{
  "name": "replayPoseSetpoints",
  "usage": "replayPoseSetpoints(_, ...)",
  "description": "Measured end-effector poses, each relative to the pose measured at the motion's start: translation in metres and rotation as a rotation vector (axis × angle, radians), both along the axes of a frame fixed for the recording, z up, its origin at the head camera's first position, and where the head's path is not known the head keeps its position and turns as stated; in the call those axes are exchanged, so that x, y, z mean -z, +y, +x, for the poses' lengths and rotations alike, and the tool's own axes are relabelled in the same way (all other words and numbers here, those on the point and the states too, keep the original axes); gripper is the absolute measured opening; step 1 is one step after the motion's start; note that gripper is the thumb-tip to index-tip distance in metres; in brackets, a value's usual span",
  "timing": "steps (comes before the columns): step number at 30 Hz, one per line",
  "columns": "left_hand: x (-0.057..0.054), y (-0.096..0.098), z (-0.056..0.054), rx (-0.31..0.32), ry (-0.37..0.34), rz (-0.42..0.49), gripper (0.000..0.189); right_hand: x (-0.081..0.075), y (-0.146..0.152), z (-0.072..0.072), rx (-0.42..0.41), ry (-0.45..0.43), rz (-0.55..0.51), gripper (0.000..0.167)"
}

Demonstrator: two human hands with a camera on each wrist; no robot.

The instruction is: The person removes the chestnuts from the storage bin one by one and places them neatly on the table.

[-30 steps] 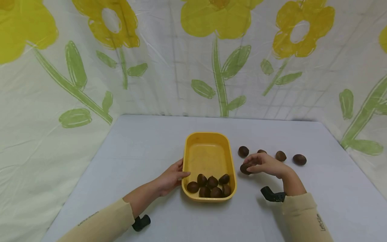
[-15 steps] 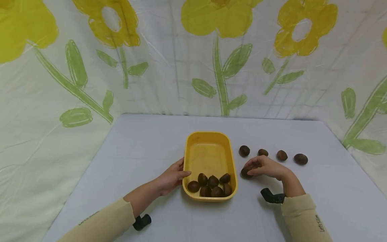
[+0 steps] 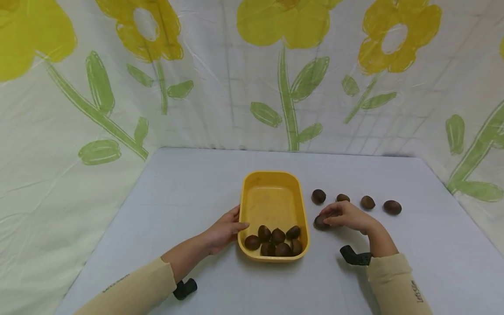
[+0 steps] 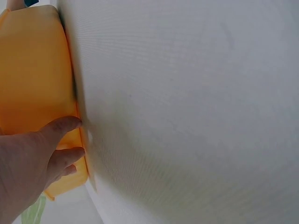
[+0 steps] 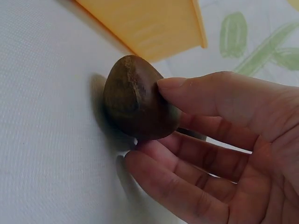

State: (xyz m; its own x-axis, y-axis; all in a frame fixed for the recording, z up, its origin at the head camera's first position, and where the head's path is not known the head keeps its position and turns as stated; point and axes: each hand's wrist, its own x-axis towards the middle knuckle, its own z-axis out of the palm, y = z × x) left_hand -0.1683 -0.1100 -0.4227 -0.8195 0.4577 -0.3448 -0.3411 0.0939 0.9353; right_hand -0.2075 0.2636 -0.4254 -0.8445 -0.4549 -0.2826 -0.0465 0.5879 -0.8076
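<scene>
A yellow plastic tray lies on the table with several chestnuts gathered at its near end. My left hand grips its left side, thumb over the rim and fingers against the outer wall. Right of the tray, my right hand pinches one brown chestnut between thumb and fingers. The right wrist view shows this chestnut close to the white surface, the thumb on its side; whether it touches the table I cannot tell.
Several more chestnuts form a loose row beyond my right hand, from a dark one to one at the far right. A flower-patterned white curtain hangs behind the table. Black wrist-worn pieces stick out near both sleeves.
The right hand and its chestnut have dipped slightly toward the near side and stay beside the tray. The left hand and tray hold their place.
</scene>
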Motion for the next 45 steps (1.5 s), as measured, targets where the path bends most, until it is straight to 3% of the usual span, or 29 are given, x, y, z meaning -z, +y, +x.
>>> replayPoseSetpoints(5,-0.001,0.001,0.001,-0.009,-0.006,-0.006,0.066,-0.001,0.001,0.001,0.009,-0.013,-0.023,0.038)
replayPoseSetpoints(13,-0.004,0.001,0.001,-0.013,-0.004,-0.006,0.065,-0.006,0.0,0.001,0.017,0.046,0.025,0.041)
replayPoseSetpoints(26,-0.001,0.001,0.001,-0.009,-0.008,-0.002,0.066,-0.032,-0.003,-0.004,0.014,0.181,0.075,0.045)
replayPoseSetpoints(38,0.0,0.0,0.0,-0.004,0.0,-0.009,0.066,-0.064,-0.04,-0.023,-0.001,0.242,0.038,0.049)
replayPoseSetpoints(45,0.0,0.0,0.0,-0.008,-0.003,-0.011,0.066,-0.071,-0.077,-0.02,-0.081,0.221,0.025,0.05)
